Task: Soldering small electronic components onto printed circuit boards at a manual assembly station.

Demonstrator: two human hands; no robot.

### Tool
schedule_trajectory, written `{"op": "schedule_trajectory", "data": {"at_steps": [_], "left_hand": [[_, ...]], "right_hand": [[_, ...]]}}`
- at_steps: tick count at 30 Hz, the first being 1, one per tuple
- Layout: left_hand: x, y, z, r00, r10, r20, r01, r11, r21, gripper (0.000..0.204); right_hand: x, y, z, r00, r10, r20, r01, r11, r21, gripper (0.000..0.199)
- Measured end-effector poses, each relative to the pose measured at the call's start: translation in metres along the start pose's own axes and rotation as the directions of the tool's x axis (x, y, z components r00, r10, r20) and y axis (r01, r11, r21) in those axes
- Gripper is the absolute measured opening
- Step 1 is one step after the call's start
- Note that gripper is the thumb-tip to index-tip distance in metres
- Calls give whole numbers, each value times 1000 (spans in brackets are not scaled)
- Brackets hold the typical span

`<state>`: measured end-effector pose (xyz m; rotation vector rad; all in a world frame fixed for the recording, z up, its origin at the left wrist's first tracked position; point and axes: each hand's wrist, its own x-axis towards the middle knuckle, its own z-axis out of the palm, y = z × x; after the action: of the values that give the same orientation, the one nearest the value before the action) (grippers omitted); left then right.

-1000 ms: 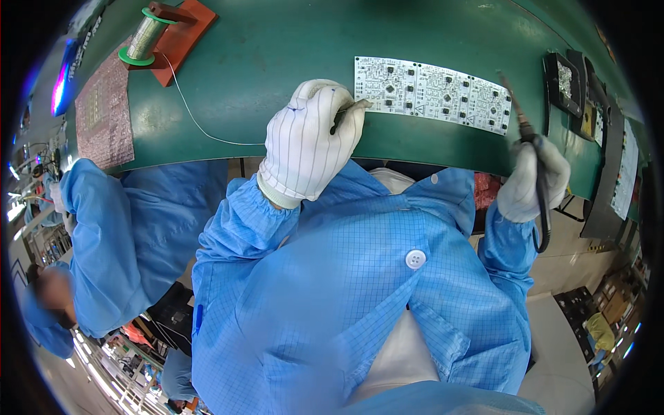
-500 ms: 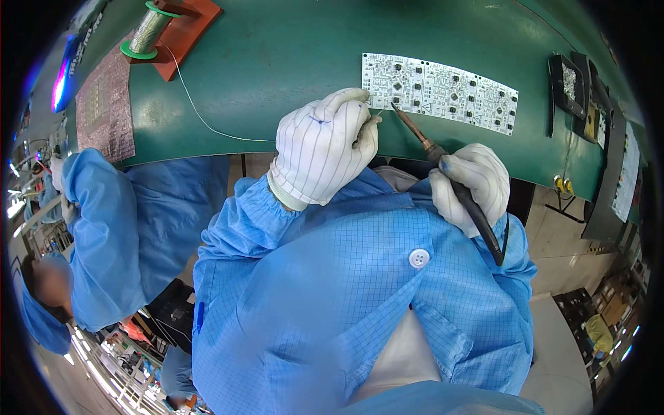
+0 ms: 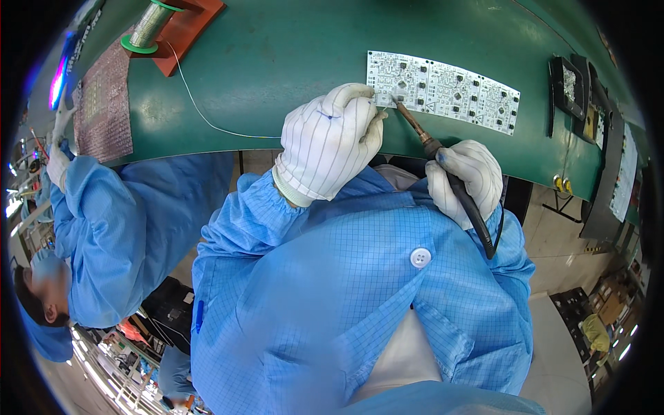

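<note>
right now the soldering looks to be mid-joint: the left hand (image 3: 330, 142), in a white striped glove, rests at the near edge of the green surface (image 3: 277, 62) with its fingers (image 3: 360, 111) pinched narrow on the end of a thin solder wire (image 3: 207, 117), feeding it toward the lower left corner of the white circuit board panel (image 3: 443, 90). the wire trails off leftward across the surface to a spool (image 3: 149, 24) on a red stand. the right hand (image 3: 465, 180) has its fingers wrapped closed around the black handle of a soldering iron (image 3: 432, 149), whose tip slants up to meet the panel's near edge just beside the wire end; whether tip and wire actually touch is too small to tell. the panel lies flat, well apart from the dark fixtures (image 3: 570, 83) at the right. as i judge it, the next move calls for a steady iron and a small, even push of wire into the joint. a co-worker (image 3: 111, 221) in a blue coat works at the left.
</note>
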<state>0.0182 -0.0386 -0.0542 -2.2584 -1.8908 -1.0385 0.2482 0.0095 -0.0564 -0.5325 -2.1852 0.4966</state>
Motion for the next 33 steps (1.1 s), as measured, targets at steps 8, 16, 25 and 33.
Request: {"op": "schedule_trajectory", "data": {"at_steps": [8, 16, 25, 33], "left_hand": [[-2, 0, -4, 1000, 9, 13, -8, 999, -35, 15], [-3, -4, 1, 999, 37, -17, -37, 999, -3, 14], [0, -6, -15, 994, -97, -49, 91, 991, -99, 11], [5, -15, -23, 973, -231, 15, 231, 961, -153, 12]], "right_hand": [[-6, -5, 2, 998, -50, -44, 49, 999, -20, 43], [-9, -7, 11, 995, -72, -74, 70, 997, -32, 44], [-32, 15, -29, 905, 154, -395, -143, 988, 59, 32], [-34, 81, -107, 648, 228, -727, -625, 705, -336, 16]]}}
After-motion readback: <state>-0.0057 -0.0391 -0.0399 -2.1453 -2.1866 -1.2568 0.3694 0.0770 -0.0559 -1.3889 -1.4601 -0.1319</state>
